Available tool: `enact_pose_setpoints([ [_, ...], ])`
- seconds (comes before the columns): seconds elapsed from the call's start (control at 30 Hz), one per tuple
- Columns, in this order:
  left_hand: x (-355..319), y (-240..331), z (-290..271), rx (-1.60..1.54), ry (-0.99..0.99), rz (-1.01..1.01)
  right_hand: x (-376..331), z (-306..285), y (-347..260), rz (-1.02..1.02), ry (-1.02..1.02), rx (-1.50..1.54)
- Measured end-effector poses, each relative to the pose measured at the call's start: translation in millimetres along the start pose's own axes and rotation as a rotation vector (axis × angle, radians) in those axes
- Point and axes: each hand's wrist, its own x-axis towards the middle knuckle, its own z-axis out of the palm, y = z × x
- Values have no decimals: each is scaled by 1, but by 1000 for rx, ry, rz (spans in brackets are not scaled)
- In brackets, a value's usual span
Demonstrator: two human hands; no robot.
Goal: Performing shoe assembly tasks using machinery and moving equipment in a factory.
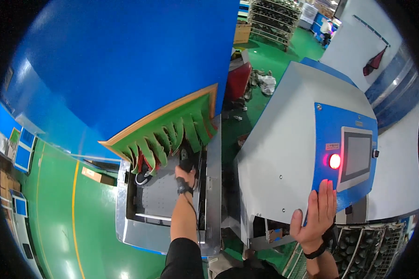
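My left hand reaches along the grey conveyor belt to the mouth of a big blue machine. It is closed on a dark shoe just under the green strip curtain. Another shoe with a red and white sole lies on the belt at the left, half under the curtain. My right hand rests flat, fingers together, on the blue control panel of a grey cabinet, just below a lit red button and beside a grey screen.
A metal frame edges the conveyor. A wire cage with several dark pieces stands at the lower right. The floor is green with a yellow line. Racks and a person are far behind.
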Motion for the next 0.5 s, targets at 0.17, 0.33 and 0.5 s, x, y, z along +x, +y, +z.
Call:
enact_pose_setpoints([
  [0.17, -54, 40, -54, -417, -212, -332, 11, -3, 6, 47, 61, 6],
  [0.33, -204, 45, -141, -1040, -395, -537, -48, 9, 0, 13, 180, 393],
  [0.5, -347, 175, -157, -1107, -735, -574, -139, -11, -83, 445, -319, 1507],
])
